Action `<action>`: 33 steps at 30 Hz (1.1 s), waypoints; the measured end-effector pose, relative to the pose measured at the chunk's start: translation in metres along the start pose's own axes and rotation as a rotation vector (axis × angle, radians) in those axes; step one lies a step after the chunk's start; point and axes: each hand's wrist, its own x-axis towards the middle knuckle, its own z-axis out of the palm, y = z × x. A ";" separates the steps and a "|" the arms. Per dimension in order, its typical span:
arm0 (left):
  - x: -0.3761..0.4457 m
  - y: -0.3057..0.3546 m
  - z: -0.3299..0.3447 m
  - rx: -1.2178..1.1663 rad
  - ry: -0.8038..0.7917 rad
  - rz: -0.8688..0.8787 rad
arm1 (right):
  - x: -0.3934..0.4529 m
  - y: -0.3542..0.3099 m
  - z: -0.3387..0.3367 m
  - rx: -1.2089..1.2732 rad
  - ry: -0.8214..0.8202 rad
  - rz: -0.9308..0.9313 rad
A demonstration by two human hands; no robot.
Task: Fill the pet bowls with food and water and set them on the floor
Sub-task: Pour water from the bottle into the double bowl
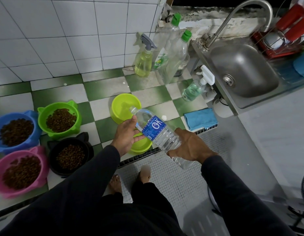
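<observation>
Head view: four cat-eared plastic bowls already heaped with kibble, round lime-green bowls awaiting water from clear uncapped bottle, gripped by right hand, cradled on relaxed left hand.

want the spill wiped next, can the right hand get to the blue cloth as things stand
Probably not yet: the right hand grips the base of the water bottle, so it is busy. The blue cloth lies uncovered on the floor just beyond it, with nothing between.
</observation>
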 end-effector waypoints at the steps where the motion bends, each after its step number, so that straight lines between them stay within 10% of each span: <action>1: 0.000 0.000 0.000 -0.001 0.003 -0.002 | 0.000 0.000 0.000 0.004 -0.002 0.001; 33: 0.000 -0.002 -0.006 0.008 -0.024 0.018 | 0.001 -0.004 0.000 0.016 -0.020 0.032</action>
